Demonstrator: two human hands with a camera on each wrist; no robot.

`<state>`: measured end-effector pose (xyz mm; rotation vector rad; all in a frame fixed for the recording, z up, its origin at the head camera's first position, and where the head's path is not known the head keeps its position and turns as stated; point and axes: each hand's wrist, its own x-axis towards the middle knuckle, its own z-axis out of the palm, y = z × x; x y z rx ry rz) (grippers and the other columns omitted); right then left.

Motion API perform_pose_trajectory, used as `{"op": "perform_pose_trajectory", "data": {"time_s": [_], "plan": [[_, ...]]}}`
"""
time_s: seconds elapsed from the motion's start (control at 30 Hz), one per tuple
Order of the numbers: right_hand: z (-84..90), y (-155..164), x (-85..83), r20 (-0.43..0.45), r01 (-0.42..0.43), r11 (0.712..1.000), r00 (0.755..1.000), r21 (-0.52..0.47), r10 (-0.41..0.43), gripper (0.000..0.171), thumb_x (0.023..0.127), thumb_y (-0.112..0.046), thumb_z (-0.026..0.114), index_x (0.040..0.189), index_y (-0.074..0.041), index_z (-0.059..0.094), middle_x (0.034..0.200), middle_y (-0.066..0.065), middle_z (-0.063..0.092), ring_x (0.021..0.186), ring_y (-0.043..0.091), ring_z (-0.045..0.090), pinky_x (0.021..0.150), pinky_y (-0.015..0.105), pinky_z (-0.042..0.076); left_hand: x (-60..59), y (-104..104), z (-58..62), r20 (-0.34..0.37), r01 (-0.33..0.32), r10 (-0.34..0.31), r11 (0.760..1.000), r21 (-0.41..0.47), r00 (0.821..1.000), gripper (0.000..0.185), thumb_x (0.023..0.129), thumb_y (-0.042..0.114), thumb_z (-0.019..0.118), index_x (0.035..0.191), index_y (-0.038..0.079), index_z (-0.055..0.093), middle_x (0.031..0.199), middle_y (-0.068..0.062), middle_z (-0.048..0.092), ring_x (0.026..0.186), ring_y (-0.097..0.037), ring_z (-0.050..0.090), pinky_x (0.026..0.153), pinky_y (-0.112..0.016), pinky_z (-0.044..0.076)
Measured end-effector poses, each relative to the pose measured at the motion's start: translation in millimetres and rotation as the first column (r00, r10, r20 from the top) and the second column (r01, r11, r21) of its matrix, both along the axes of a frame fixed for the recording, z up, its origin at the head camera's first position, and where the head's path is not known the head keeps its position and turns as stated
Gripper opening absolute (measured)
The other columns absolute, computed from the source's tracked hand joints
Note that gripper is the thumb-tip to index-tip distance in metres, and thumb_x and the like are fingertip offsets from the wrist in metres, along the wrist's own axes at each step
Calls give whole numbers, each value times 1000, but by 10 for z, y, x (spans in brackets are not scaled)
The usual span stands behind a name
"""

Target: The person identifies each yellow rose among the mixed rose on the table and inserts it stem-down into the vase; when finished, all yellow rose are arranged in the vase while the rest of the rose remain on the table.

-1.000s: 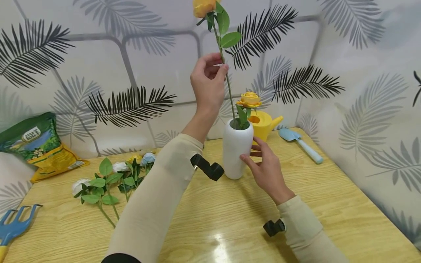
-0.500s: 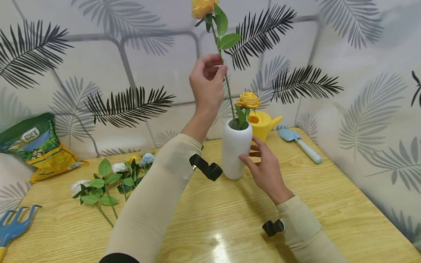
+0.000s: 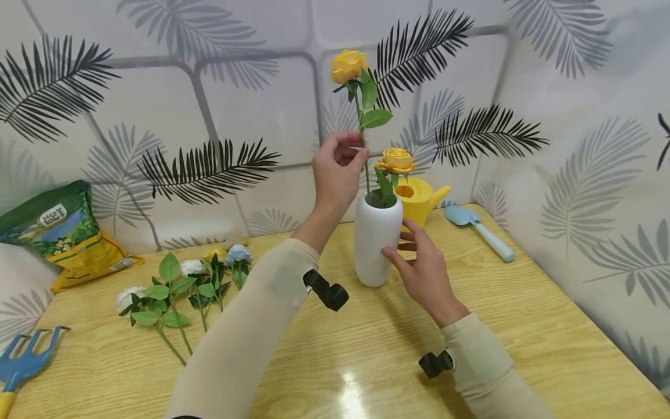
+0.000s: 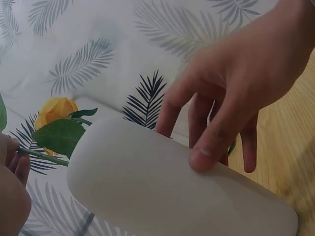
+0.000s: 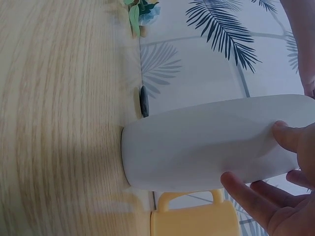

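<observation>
My left hand (image 3: 335, 177) pinches the green stem of a yellow rose (image 3: 348, 66) between thumb and fingers. The stem's lower end goes down into the mouth of a white vase (image 3: 376, 244), which stands upright on the table. Against the vase's right side, my right hand (image 3: 426, 276) holds it, thumb in front and fingers reaching round the side. A second, shorter yellow rose (image 3: 396, 160) stands in the same vase with its leaves at the rim. In the right wrist view, the vase (image 5: 206, 142) has its base on the wood; the stem ends inside are hidden.
Behind the vase is a yellow watering can (image 3: 416, 201), with a light blue trowel (image 3: 478, 230) to its right. Several white, yellow and blue flowers (image 3: 193, 279) lie at left. A blue hand fork (image 3: 26, 361) and a green-yellow bag (image 3: 73, 233) are farther left.
My left hand has come down with the tall rose, so its bloom is lower and more stem is inside the vase. My right hand and the vase have stayed in place.
</observation>
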<state>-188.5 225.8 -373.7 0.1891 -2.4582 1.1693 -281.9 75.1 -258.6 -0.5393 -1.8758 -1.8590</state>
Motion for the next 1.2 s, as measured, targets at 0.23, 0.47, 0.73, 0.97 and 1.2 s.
{"op": "perform_pose_trajectory", "data": {"time_s": [0.23, 0.47, 0.73, 0.97, 1.2], "plan": [[-5, 20, 2, -1, 2, 1000, 1000, 1, -2, 68, 94, -18, 72, 151, -3, 38, 134, 21, 60, 116, 38, 65, 85, 49, 60, 33, -27, -166, -12, 39, -40, 997, -60, 999, 21, 94, 3, 69, 113, -5, 63, 104, -19, 68, 90, -28, 66, 75, -14, 51], [-10, 20, 7, 4, 2, 1000, 1000, 6, -2, 69, 94, -18, 72, 151, -3, 37, 134, 22, 60, 116, 38, 66, 84, 49, 61, 65, -47, -249, -17, 40, -42, 991, -127, 999, 17, 95, 6, 69, 107, -5, 66, 99, -19, 69, 86, -28, 65, 73, -15, 50], [-15, 15, -9, 3, -1, 1000, 1000, 5, 1, 68, 94, -17, 72, 151, -2, 37, 133, 22, 60, 116, 38, 65, 86, 50, 60, 107, -96, -315, -36, -13, 5, 976, -217, 999, 16, 96, 14, 69, 102, -1, 70, 100, -15, 71, 92, -26, 66, 79, -28, 52], [-12, 6, -13, 0, 0, 1000, 1000, 9, 0, 68, 94, -17, 72, 150, -2, 38, 134, 22, 60, 116, 37, 65, 90, 50, 59, 143, -150, -383, -40, -10, 0, 967, -254, 999, 15, 94, 12, 70, 99, -2, 71, 98, -16, 72, 91, -28, 66, 79, -38, 54], [-4, 4, -9, 8, -3, 1000, 1000, 5, 3, 68, 94, -17, 72, 151, -3, 37, 134, 22, 60, 117, 37, 65, 88, 50, 59, 169, -188, -428, -18, 7, -12, 959, -284, 1000, 16, 94, 13, 71, 97, -2, 73, 98, -16, 72, 90, -28, 65, 78, -41, 54]]}}
